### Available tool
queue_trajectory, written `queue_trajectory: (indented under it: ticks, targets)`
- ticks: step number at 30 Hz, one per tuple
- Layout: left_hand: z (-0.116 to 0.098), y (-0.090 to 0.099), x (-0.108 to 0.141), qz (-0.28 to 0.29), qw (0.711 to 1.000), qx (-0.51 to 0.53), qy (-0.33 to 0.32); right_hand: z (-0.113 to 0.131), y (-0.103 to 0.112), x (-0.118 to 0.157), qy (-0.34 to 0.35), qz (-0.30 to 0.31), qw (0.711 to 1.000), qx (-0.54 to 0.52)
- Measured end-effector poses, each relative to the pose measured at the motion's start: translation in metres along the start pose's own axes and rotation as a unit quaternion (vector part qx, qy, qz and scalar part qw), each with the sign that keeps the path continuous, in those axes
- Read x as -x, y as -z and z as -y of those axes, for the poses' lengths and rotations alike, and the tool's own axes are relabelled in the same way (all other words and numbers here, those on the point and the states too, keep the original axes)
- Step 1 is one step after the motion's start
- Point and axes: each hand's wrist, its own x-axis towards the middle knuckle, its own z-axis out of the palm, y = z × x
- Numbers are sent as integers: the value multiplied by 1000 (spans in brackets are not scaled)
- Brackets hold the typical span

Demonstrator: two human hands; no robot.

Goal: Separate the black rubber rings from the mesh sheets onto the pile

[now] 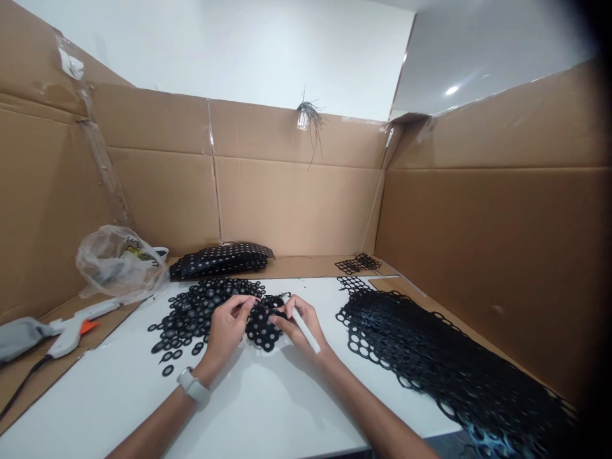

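Near the middle of the white table, my left hand [231, 325] pinches the upper edge of a small black sheet with round holes [262, 328]. My right hand [302, 325] grips the same sheet from its right side between thumb and finger. A white pen-like stick [306, 330] is tucked in the right hand as well, slanting down toward the wrist. Just left of the left hand spreads a pile of black rings [196, 312], a few lying loose at its near edge. The fingertips partly hide where the sheet is held.
Black ring netting [430, 350] lies stacked along the right side. Behind the ring pile sits a bundle of perforated black strips [222, 260]. To the left are a clear plastic bag [117, 264] and a white glue gun [69, 338] with a cord. Cardboard walls [296, 204] enclose the table.
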Motion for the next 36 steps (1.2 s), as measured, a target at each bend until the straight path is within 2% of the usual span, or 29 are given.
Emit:
queue_trajectory:
  ticks: [5, 8, 10, 12, 14, 16, 19, 22, 24, 31, 36]
  targets:
    - [20, 7, -9, -58, 997, -21, 36, -4, 0, -1, -4, 9, 1000, 6]
    - [32, 27, -20, -137, 987, -62, 55, -5, 7, -2, -2, 0, 1000, 11]
    - [36, 43, -26, -150, 983, -92, 54, -5, 12, -3, -3, -7, 1000, 6]
    - [35, 55, -29, -125, 984, -118, 36, -7, 16, -4, -7, -7, 1000, -6]
    - [27, 55, -26, -96, 987, -133, 5, -11, 17, -6, -13, -6, 1000, -24]
    - [15, 44, -18, -67, 989, -129, -32, -16, 15, -8, -21, -9, 999, -48]
    - [-3, 17, -1, -3, 993, -99, -69, -21, 12, -10, -33, -21, 995, -87]
    - [-13, -4, 12, 55, 993, -71, -72, -20, 9, -10, -42, -26, 992, -115]
    - [-15, -10, 15, 75, 993, -60, -69, -15, 8, -9, -42, -23, 991, -124]
    - [-11, -1, 14, 85, 991, -67, -78, -5, 9, -6, -30, 20, 991, -130]
    - [-14, 4, 13, 104, 988, -74, -86, -5, 8, -4, -26, 23, 992, -117]
